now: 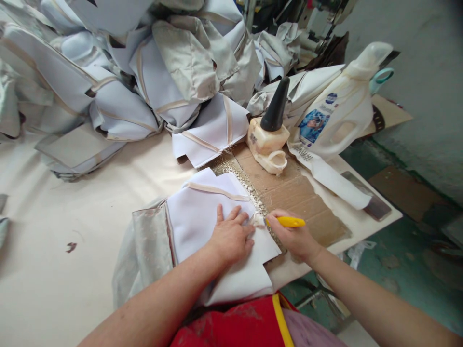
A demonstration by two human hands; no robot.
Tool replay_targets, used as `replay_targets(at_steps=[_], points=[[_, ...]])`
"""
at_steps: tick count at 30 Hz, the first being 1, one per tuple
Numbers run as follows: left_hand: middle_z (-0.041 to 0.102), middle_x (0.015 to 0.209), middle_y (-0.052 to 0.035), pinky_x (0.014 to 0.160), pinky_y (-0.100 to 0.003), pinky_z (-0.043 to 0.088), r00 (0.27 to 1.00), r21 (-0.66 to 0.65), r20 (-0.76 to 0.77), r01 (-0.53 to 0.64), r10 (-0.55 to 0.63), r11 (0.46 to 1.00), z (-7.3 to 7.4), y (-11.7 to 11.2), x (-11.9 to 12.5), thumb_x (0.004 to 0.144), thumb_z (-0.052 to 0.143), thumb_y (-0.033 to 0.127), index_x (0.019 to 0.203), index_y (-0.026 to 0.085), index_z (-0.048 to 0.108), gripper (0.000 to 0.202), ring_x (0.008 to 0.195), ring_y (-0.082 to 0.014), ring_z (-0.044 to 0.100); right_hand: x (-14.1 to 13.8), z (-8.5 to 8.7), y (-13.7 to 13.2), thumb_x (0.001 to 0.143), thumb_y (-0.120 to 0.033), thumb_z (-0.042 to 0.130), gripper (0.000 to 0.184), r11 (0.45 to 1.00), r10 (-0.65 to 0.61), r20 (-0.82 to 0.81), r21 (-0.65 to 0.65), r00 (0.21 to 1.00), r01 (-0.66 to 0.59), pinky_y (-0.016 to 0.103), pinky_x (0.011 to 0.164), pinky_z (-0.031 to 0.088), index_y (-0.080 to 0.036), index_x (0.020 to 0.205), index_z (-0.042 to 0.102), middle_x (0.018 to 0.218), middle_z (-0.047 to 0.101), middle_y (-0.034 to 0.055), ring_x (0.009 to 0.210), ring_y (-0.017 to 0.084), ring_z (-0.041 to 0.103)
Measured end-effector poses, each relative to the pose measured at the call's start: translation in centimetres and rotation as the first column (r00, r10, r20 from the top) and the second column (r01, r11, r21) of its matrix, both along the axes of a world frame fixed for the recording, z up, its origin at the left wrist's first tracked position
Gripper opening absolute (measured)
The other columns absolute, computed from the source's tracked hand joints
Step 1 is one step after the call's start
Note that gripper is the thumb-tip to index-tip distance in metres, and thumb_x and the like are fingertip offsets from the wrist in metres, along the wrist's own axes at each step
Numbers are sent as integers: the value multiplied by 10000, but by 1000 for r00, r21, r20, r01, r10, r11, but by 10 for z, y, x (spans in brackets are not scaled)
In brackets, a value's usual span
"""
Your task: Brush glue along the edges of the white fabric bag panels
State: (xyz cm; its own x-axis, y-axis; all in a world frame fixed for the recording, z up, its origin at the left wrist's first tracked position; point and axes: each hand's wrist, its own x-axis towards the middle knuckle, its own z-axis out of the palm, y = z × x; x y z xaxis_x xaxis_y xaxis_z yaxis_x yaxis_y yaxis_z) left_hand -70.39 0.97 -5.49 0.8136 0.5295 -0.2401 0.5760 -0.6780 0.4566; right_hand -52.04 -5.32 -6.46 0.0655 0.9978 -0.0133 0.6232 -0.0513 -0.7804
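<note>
There was your right grip (294, 241), pinching the yellow-handled tool (292, 221), its working end right at the edge of the white panel (195, 217) lying just to that grip's left! Over on that panel came your left grip (231, 238), spread flat and resting palm-down, grey cloth (152, 241) to its left on the pale surface (54, 231). Beyond your right grip, the black-coned bottle (267, 144) stood on brown cardboard (314, 207), while a heap of similar pieces (141, 82) sprawled beyond the left grip.
</note>
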Motion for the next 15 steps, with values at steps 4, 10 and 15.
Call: replay_targets(at_steps=[4, 10, 15], points=[[494, 1247, -19, 986, -696, -30, 1000, 13, -24, 1, -1, 1000, 0, -1, 1, 805, 509, 393, 1093, 338, 579, 301, 1294, -304, 243, 0, -13, 24, 881, -295, 407, 245, 993, -82, -62, 79, 995, 87, 255, 586, 363, -200, 661, 462, 607, 481, -19, 591, 150, 479], [494, 1247, -16, 992, -686, -32, 1000, 30, 4, -8, 7, 1000, -3, -2, -1, 799, 528, 393, 1092, 341, 579, 301, 1293, -292, 245, 0, -10, 21, 901, -320, 387, 270, 993, -50, -8, 106, 999, 50, 262, 639, 382, -194, 690, 498, 642, 524, -3, 640, 162, 507], [504, 1233, -16, 984, -693, -29, 1000, 37, 24, -7, 6, 999, -6, -2, -1, 790, 535, 397, 1082, 347, 585, 300, 1291, -288, 253, -1, -4, 11, 896, -311, 398, 259, 989, -89, 53, 125, 995, 82, 278, 639, 377, -196, 688, 501, 639, 536, 5, 641, 170, 512]])
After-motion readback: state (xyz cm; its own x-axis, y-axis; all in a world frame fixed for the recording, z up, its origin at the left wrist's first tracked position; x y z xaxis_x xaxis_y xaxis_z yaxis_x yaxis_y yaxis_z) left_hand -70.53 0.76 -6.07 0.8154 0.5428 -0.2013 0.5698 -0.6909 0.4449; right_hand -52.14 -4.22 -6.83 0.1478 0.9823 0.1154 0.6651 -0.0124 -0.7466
